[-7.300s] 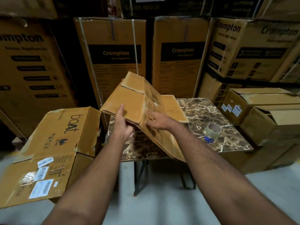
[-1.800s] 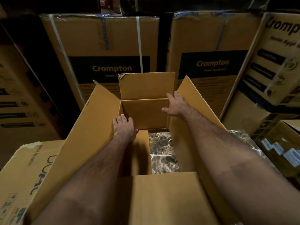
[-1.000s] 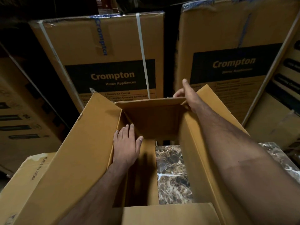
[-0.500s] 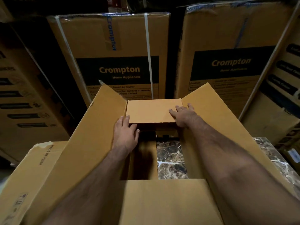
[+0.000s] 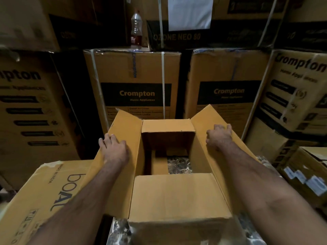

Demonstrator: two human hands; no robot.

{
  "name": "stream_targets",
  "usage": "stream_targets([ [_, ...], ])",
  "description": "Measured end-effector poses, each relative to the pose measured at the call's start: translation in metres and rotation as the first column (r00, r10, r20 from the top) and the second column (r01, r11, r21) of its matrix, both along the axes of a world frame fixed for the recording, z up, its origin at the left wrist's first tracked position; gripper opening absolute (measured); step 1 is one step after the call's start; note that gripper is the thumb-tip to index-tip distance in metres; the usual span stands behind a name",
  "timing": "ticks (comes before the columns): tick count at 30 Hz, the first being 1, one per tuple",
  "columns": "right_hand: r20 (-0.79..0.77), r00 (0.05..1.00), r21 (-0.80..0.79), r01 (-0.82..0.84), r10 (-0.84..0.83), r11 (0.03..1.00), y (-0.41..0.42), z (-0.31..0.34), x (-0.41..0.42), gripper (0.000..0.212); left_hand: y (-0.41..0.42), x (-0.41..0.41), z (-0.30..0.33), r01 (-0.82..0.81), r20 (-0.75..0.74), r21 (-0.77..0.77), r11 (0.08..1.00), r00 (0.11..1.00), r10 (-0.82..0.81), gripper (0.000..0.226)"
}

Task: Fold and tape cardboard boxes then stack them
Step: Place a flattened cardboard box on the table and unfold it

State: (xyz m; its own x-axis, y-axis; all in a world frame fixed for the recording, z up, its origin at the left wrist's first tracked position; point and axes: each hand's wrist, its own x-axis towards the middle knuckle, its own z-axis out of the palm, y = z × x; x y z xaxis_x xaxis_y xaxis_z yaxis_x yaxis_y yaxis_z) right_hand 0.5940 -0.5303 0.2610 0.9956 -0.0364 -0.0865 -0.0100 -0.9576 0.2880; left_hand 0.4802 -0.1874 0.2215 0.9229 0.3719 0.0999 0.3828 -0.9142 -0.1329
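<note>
Cardboard box [image 5: 178, 197], tan, bottomless, four flaps up.

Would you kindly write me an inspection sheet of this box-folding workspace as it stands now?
Surface: marble table, seen through the box's unclosed bottom.
Job's things: open cardboard box; far flap and near flap folded in, side flaps up.
Clutter: boAt box at left; bottle on the stacked cartons.
Hands: left hand on the left flap, right hand on the right flap.
Cables: nothing seen.
Surroundings: Crompton cartons stacked behind.
</note>
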Motion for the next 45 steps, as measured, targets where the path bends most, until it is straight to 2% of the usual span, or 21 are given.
stream_targets([
  [3,0.076,0.982,0.015,0.171,-0.171,0.985,0.000,0.027,-0.039,0.049,0.003,-0.020,0.013,-0.128,0.020,-0.047,0.991,0.991,0.129,0.042],
  [6,0.096,0.955,0.253,0.248,-0.279,0.935,-0.010,0.040,-0.075,0.053,0.007,-0.039,0.021,-0.220,0.030,-0.162,0.962,0.973,0.227,0.045],
  [9,0.095,0.955,0.416,0.217,-0.279,0.883,-0.020,0.051,-0.104,0.067,-0.001,-0.059,0.031,-0.178,0.014,-0.185,0.967,0.983,0.184,0.048],
  [11,0.001,0.971,0.485,0.207,-0.238,0.850,-0.025,0.065,-0.117,0.070,-0.009,-0.073,0.047,-0.096,0.036,-0.212,0.973,0.994,0.106,0.045],
  [13,-0.191,0.975,0.552,0.201,-0.112,0.809,-0.025,0.080,-0.129,0.054,-0.016,-0.082,0.068,-0.008,0.139,-0.335,0.942,0.989,0.058,0.036],
  [15,-0.296,0.955,0.625,0.189,0.005,0.758,-0.021,0.082,-0.141,0.038,-0.023,-0.090,0.088,0.078,0.248,-0.472,0.878,0.968,0.048,0.027],
  [16,-0.309,0.950,0.662,0.185,0.039,0.726,-0.018,0.079,-0.147,0.031,-0.028,-0.096,0.095,0.136,0.282,-0.568,0.812,0.959,0.037,0.026],
  [17,-0.311,0.948,0.696,0.177,0.070,0.696,-0.015,0.073,-0.152,0.026,-0.035,-0.101,0.099,0.209,0.305,-0.690,0.693,0.952,0.016,0.028],
  [19,-0.324,0.940,0.734,0.180,0.106,0.655,-0.004,0.063,-0.163,0.030,-0.049,-0.114,0.100,0.294,0.309,-0.894,0.339,0.951,-0.011,0.044],
  [20,-0.328,0.938,0.738,0.181,0.110,0.650,0.001,0.058,-0.164,0.036,-0.055,-0.121,0.100,0.289,0.290,-0.933,0.215,0.957,-0.027,0.048],
  [21,-0.325,0.939,0.735,0.175,0.114,0.655,0.006,0.054,-0.163,0.041,-0.061,-0.128,0.101,0.291,0.288,-0.944,0.157,0.957,-0.047,0.048],
  [22,-0.319,0.939,0.731,0.158,0.129,0.664,0.011,0.053,-0.162,0.045,-0.065,-0.132,0.099,0.291,0.284,-0.945,0.149,0.957,-0.065,0.048],
  [25,-0.323,0.936,0.729,0.152,0.139,0.667,0.013,0.044,-0.148,0.084,-0.075,-0.138,0.089,0.248,0.210,-0.948,0.200,0.959,-0.192,0.054],
  [27,-0.387,0.914,0.713,0.212,0.124,0.668,0.016,0.035,-0.154,0.102,-0.080,-0.140,0.070,0.153,0.052,-0.947,0.282,0.940,-0.336,0.067],
  [28,-0.425,0.898,0.693,0.239,0.118,0.680,0.019,0.030,-0.163,0.104,-0.080,-0.141,0.057,0.116,-0.029,-0.929,0.353,0.924,-0.382,0.074],
  [30,-0.415,0.902,0.659,0.209,0.117,0.723,0.023,0.011,-0.175,0.103,-0.080,-0.143,0.031,0.082,-0.126,-0.878,0.472,0.910,-0.394,0.074],
  [31,-0.373,0.921,0.636,0.167,0.110,0.754,0.024,-0.002,-0.180,0.098,-0.080,-0.142,0.020,0.084,-0.145,-0.848,0.524,0.913,-0.382,0.075],
  [34,-0.141,0.985,0.519,-0.009,0.095,0.855,0.025,-0.029,-0.187,0.086,-0.089,-0.133,0.003,0.124,-0.198,-0.671,0.731,0.920,-0.338,0.099],
  [35,-0.071,0.993,0.467,-0.046,0.089,0.883,0.026,-0.038,-0.188,0.085,-0.092,-0.130,-0.003,0.131,-0.201,-0.628,0.767,0.925,-0.323,0.103],
  [39,0.065,0.992,0.385,-0.124,0.107,0.915,0.025,-0.060,-0.198,0.084,-0.097,-0.128,-0.019,0.141,-0.219,-0.562,0.815,0.924,-0.312,0.106],
  [45,0.090,0.992,0.383,-0.118,0.091,0.916,0.020,-0.066,-0.195,0.083,-0.101,-0.130,-0.023,0.183,-0.191,-0.488,0.853,0.932,-0.309,0.105],
])
